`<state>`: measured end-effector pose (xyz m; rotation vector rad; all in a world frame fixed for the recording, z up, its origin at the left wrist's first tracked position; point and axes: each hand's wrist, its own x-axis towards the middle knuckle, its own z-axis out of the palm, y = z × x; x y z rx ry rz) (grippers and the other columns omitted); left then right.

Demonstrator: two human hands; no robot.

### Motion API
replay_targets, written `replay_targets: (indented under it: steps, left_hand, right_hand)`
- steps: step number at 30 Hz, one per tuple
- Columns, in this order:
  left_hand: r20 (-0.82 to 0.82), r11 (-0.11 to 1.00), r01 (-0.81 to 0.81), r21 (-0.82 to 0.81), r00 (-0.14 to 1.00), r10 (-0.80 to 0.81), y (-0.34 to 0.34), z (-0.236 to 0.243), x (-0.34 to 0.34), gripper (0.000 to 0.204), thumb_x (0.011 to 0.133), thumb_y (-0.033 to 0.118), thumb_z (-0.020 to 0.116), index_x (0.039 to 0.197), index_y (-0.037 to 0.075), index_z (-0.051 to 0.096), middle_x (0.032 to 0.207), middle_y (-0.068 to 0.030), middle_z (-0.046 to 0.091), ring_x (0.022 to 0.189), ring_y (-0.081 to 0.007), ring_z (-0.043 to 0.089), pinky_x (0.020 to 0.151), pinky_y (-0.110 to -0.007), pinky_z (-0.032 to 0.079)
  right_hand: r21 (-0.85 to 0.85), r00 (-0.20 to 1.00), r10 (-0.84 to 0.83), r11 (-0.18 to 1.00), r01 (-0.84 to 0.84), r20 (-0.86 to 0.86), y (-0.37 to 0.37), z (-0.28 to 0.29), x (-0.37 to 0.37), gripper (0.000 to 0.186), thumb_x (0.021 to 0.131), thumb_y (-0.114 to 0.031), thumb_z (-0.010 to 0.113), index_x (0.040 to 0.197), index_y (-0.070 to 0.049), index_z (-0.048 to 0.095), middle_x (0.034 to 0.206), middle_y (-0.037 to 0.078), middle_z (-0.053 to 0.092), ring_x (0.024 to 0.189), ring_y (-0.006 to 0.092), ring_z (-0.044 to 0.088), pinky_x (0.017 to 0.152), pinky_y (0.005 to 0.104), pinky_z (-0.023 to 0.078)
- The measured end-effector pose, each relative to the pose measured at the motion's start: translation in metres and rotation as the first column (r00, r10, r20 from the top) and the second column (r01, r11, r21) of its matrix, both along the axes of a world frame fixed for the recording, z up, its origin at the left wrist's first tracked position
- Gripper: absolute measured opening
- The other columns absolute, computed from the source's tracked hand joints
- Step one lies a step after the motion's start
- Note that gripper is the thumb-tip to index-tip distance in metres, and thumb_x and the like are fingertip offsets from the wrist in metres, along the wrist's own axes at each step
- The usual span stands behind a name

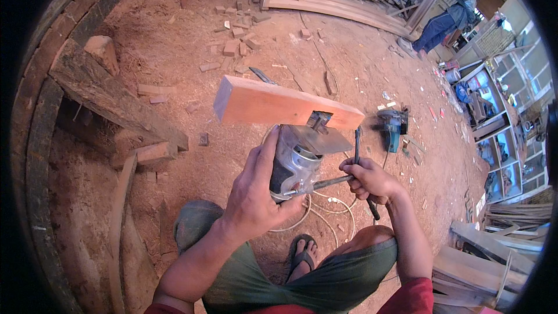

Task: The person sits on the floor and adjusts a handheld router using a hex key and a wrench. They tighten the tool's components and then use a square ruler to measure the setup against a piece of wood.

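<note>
Left hand (253, 193) grips the power tool (295, 166) (right hand (372, 180) beside it).

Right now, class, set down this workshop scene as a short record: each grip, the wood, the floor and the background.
Left grip: closed around a power tool
Right grip: closed on a dark rod-shaped tool
Wood: reddish beam, just beyond the power tool
Floor: teal power saw, scattered offcuts
Background: another person, upper right
</note>
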<state>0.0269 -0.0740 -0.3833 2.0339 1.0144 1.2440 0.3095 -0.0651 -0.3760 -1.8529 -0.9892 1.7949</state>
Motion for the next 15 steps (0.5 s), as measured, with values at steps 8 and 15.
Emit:
replay_targets:
  steps: [8,15]
  left_hand:
    - [0.245,0.995,0.039,-0.095,0.969,-0.014,0.007,-0.012,-0.002,0.101,0.071,0.011,0.079,0.151,-0.004,0.018,0.132,-0.0247,0.05,0.117,-0.032,0.057,0.098,-0.04,0.047]
    - [0.584,0.879,0.263,-0.398,0.812,0.022,0.006,0.003,0.005,0.082,0.075,0.004,0.075,0.143,-0.004,0.029,0.12,-0.0119,0.056,0.105,-0.0156,0.059,0.091,-0.032,0.051]
  right_hand:
    - [0.497,0.945,-0.328,0.816,0.295,-0.024,-0.02,0.023,0.011,0.013,0.102,-0.021,0.051,0.107,-0.01,0.048,0.067,-0.004,0.044,0.051,0.0047,0.039,0.043,0.0219,0.028]
    - [0.968,0.906,-0.418,0.246,0.05,0.059,-0.034,0.027,-0.024,0.014,0.099,-0.005,0.051,0.111,-0.004,0.043,0.071,-0.003,0.046,0.058,0.0037,0.043,0.051,0.0199,0.032]
